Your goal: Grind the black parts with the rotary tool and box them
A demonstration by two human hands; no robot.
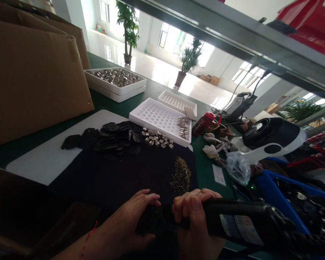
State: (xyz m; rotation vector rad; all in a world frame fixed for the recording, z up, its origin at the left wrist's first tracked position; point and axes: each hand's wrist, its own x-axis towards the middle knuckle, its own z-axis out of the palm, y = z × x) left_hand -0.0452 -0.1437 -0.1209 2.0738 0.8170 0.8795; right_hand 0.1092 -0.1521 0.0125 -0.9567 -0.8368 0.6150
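In my right hand (196,216) is a black electric screwdriver (238,216) with labels on its body, its cord running off to the right. My left hand (137,216), a red string at the wrist, curls its fingers and thumb around a dark part (150,220); its shape is lost in shadow. The screwdriver's front end points toward that part, and the tip cannot be made out. Beyond the hands, a heap of small brass-coloured screws (181,173) lies on a dark mat (119,177). Black flat plates (113,135) are piled farther back, beside loose silvery metal cylinders (157,139).
A white gridded tray (157,117) holds some cylinders at its right end. Stacked white trays (119,90) carry many more. A cardboard box (35,76) stands left. To the right are a red bottle (204,122), a fan (271,137) and a blue bin (273,184).
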